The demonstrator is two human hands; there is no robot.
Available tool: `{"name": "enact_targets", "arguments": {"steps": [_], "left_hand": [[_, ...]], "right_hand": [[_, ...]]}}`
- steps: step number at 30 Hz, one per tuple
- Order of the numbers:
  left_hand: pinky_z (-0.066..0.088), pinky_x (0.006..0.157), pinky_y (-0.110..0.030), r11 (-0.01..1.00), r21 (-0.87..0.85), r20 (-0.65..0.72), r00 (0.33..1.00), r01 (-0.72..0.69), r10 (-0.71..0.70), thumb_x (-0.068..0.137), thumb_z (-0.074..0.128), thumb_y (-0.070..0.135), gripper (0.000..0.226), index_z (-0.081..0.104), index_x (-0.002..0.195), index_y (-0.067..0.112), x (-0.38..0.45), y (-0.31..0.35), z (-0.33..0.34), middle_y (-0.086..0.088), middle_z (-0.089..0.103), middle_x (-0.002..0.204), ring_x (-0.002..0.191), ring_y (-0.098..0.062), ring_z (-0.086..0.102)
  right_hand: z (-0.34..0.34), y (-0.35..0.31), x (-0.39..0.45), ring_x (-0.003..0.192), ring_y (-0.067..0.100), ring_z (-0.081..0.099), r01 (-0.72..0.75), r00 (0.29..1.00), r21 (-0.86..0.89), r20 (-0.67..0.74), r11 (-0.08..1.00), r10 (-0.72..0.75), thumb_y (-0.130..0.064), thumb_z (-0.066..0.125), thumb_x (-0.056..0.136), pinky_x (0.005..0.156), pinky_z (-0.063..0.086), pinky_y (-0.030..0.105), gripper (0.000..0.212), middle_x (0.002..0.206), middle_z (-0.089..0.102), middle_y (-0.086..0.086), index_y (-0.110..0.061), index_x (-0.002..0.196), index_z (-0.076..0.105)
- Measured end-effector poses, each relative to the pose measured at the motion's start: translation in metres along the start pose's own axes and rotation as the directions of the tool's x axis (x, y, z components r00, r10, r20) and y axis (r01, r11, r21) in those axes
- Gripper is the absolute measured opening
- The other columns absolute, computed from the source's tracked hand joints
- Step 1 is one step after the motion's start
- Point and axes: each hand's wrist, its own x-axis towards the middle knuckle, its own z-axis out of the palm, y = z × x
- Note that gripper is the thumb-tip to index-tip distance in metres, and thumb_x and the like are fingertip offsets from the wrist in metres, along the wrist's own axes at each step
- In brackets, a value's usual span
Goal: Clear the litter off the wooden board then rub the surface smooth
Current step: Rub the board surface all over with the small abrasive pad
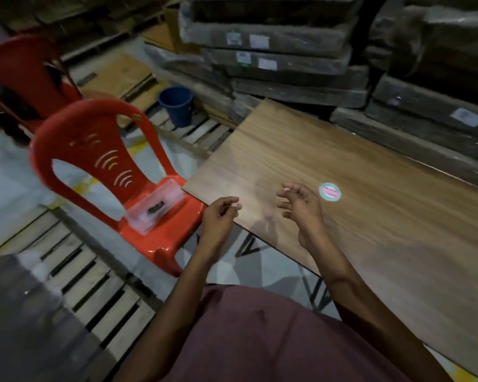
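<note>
Maroon shirt (pixel 260 340) fills the near edge. Left hand (pixel 221 216) has its fingers pinched on one small pale scrap at the board's near-left corner; right hand (pixel 301 205) hovers, fingers apart and curled. Wooden board (pixel 356 166) on the bench carries one round sticker (pixel 329 191). Judged: clearing unfinished, rubbing not begun. Two red chairs (pixel 102 161) stand left.

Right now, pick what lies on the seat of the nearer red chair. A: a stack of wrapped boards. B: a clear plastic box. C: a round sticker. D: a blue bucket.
B: a clear plastic box with something dark inside rests on the seat of the nearer red chair; the blue bucket stands on the floor beyond, and the round sticker is on the wooden board.
</note>
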Motion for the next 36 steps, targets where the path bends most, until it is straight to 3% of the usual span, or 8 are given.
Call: {"name": "enact_targets", "arguments": {"steps": [7,11,15,21,26,30,34,36], "left_hand": [[0.052,0.081,-0.032,0.988,0.156,-0.097,0.995,0.009,0.007,0.099,0.061,0.012,0.018,0.072,0.112,0.015,0.083,0.004,-0.13,-0.005,0.075,0.105,0.098,-0.018,0.069],[0.055,0.085,-0.044,0.977,0.198,-0.171,0.984,0.078,-0.044,0.1,0.059,0.012,0.023,0.067,0.089,0.03,0.117,-0.002,-0.184,0.002,0.072,0.097,0.094,-0.02,0.067],[0.053,0.081,-0.041,0.973,0.129,-0.24,0.958,0.193,-0.158,0.101,0.055,0.009,0.017,0.068,0.091,0.016,0.155,-0.02,-0.22,0.008,0.064,0.088,0.086,-0.018,0.059],[0.048,0.067,-0.029,0.919,-0.039,-0.381,0.844,0.393,-0.377,0.097,0.059,0.008,0.016,0.071,0.104,0.015,0.214,-0.062,-0.256,-0.011,0.073,0.113,0.093,-0.023,0.064],[0.054,0.083,-0.049,0.856,-0.087,-0.419,0.761,0.51,-0.496,0.097,0.06,0.005,0.02,0.072,0.112,0.004,0.261,-0.095,-0.274,-0.032,0.069,0.117,0.098,-0.035,0.067],[0.054,0.072,-0.049,0.803,-0.062,-0.423,0.713,0.593,-0.559,0.094,0.059,0.001,0.02,0.073,0.109,-0.001,0.31,-0.139,-0.284,-0.033,0.071,0.109,0.091,-0.041,0.069],[0.044,0.05,-0.008,0.761,-0.095,-0.439,0.659,0.641,-0.61,0.096,0.058,0.0,0.023,0.07,0.115,-0.007,0.36,-0.193,-0.288,-0.024,0.071,0.111,0.083,-0.023,0.061],[0.041,0.054,-0.003,0.734,-0.137,-0.451,0.618,0.665,-0.644,0.096,0.059,0.003,0.026,0.068,0.119,-0.006,0.376,-0.223,-0.295,-0.017,0.069,0.113,0.083,-0.019,0.062]], "right_hand": [[0.159,-0.004,0.039,0.081,0.016,0.065,-0.028,0.979,-0.131,0.196,0.991,0.054,-0.017,0.058,0.101,0.065,0.044,0.026,0.014,0.108,0.072,0.0,-0.025,0.108,0.068],[0.225,0.003,0.057,0.082,0.017,0.065,-0.032,0.965,-0.229,0.248,0.973,0.09,-0.017,0.057,0.102,0.064,0.045,0.025,0.014,0.106,0.071,-0.003,-0.025,0.104,0.068],[0.283,0.017,0.079,0.081,0.021,0.069,-0.006,0.938,-0.362,0.32,0.932,0.131,-0.019,0.058,0.1,0.063,0.052,0.027,0.013,0.098,0.073,0.0,-0.024,0.1,0.071],[0.376,0.046,0.134,0.088,0.029,0.068,0.102,0.872,-0.554,0.45,0.826,0.194,-0.016,0.06,0.094,0.078,0.053,0.041,0.013,0.091,0.071,0.007,-0.023,0.098,0.07],[0.452,0.1,0.197,0.082,0.03,0.065,0.12,0.814,-0.7,0.475,0.704,0.334,-0.008,0.059,0.088,0.076,0.055,0.045,0.017,0.076,0.066,0.001,-0.021,0.085,0.069],[0.499,0.166,0.249,0.088,0.036,0.069,0.029,0.823,-0.747,0.395,0.664,0.408,-0.018,0.058,0.078,0.078,0.059,0.042,0.02,0.089,0.069,0.011,-0.019,0.092,0.072],[0.529,0.217,0.278,0.093,0.031,0.066,-0.067,0.833,-0.786,0.295,0.614,0.468,-0.016,0.057,0.09,0.074,0.05,0.029,0.024,0.104,0.072,0.017,-0.01,0.107,0.072],[0.538,0.247,0.291,0.102,0.032,0.067,-0.067,0.826,-0.809,0.283,0.584,0.488,-0.013,0.055,0.096,0.084,0.053,0.03,0.028,0.117,0.072,0.02,-0.002,0.116,0.07]]}}
